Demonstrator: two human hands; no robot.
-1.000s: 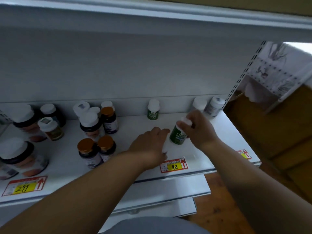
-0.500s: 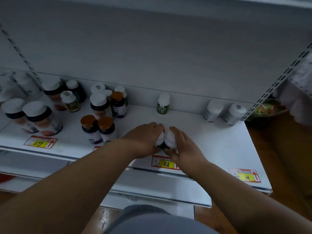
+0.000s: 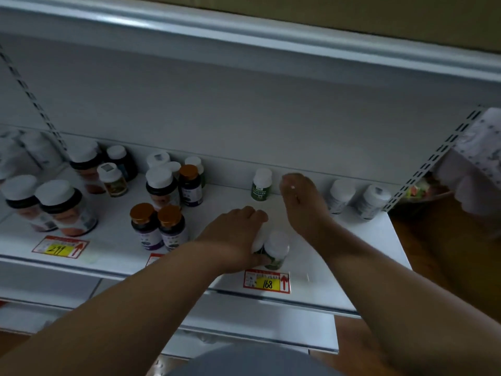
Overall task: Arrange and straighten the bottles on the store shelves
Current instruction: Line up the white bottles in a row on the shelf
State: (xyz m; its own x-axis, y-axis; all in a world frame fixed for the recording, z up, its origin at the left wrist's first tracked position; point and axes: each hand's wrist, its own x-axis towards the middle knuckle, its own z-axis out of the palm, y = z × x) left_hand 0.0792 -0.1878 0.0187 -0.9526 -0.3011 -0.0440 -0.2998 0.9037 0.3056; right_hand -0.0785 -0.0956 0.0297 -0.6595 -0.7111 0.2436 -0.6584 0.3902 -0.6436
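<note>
Two green bottles with white caps stand side by side at the front of the white shelf, above the 168 price tag. My left hand wraps the left one, which is mostly hidden. The right front green bottle stands free and upright. My right hand hovers over the shelf with fingers extended towards the back, holding nothing, just right of a third green bottle at the back wall.
Two white bottles stand at the back right. Dark bottles with orange caps and several larger white-capped bottles fill the left part. A 299 tag sits at the front left. A lower shelf edge juts out below.
My right hand let go of the right front green bottle and moved back towards the rear green bottle. My left hand stayed on the left front bottle.
</note>
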